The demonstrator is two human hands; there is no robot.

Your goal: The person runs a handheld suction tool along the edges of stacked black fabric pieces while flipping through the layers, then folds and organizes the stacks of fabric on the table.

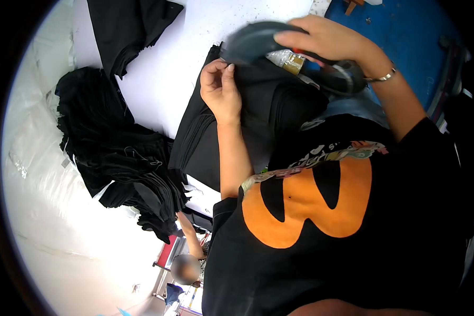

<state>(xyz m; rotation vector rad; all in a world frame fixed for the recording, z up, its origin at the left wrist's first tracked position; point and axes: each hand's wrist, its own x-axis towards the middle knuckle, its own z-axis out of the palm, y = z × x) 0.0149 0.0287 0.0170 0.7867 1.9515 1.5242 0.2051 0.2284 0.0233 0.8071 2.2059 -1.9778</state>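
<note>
Left hand (221,95), fingers narrow, hold unclear, is presumably steadying the cloth stack (255,108) far-left while right hand (326,39) is gripping a blurred dark item (247,45).

Bright on the left, overexposed almost to pure white across the lower plastic sheeting (34,184), with creases readable only higher up. Evenly lit over the white tabletop (147,92), without any visible lamp or window. Much dimmer toward the right, deep black in the black shirt (332,274) and flat in the folds of the black cloth (247,139). Glinting at the bracelet (387,77). Smeared by motion around the dark item (253,42) in the right hand (318,39); noticeably crisper at the left hand (221,95). Masked by a round blur over a background person's head (185,269). Bowed by wide-angle distortion, darkened to black at the corners.
</note>
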